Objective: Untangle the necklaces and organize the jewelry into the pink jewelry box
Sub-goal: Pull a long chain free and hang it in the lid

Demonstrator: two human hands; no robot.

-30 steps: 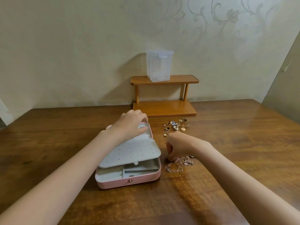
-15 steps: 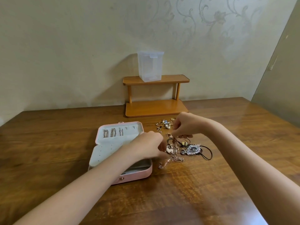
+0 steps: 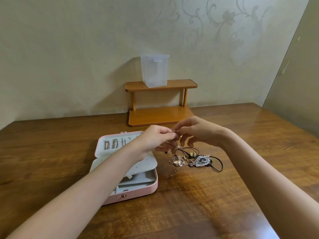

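The left hand (image 3: 156,141) and the right hand (image 3: 196,131) meet in the air, just right of the open pink jewelry box (image 3: 138,192). Fingers of both hands pinch a thin chain (image 3: 174,149). It hangs down to the tangled necklaces (image 3: 191,159) on the wooden table (image 3: 224,195). Some chains (image 3: 110,144) already sit in the box lid, at the far side.

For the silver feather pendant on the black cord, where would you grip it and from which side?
Judging from its pose, pinch the silver feather pendant by its long edges, coming from above. It lies flat on the table with its toothed fringe upward, so a side approach finds little to hold. The black cord looping to its right is a likely alternative, clear of the tangled chains on its left.
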